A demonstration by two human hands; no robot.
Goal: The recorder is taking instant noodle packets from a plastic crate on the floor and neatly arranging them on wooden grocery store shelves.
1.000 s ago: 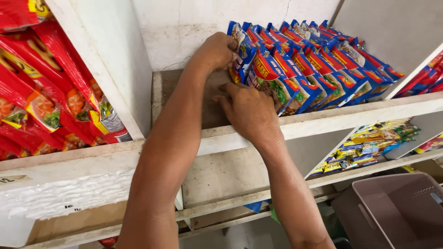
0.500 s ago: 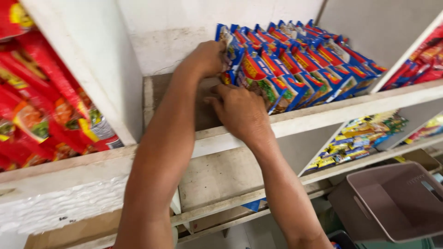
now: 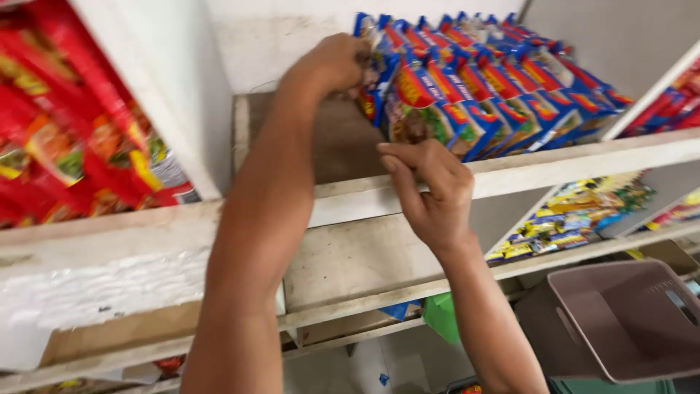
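Blue packets [image 3: 474,95]: glossy blue-and-red pouches with food pictures, standing on edge in tight leaning rows. They fill the right part of the middle shelf [image 3: 554,157], from the back wall to the front lip. The left part of that bay is bare board.

Left hand [image 3: 337,62] is up at the rear-left end of the rows, its fingers curled shut on the top edge of a back packet. Right hand [image 3: 430,186] sits at the front lip just beside the nearest packet; its fingers are bent and touch the pack's lower corner, but a firm grip can't be told.

Containers: the left bay holds red packets [image 3: 65,138], packed full. The lower shelf carries yellow-blue packets [image 3: 576,215] lying flat. A pinkish plastic bin [image 3: 627,321] sits bottom right, nothing visible in it.

Versus half a second ago: the right hand has dropped from the packet faces to the shelf edge; the left hand stays at the back row.
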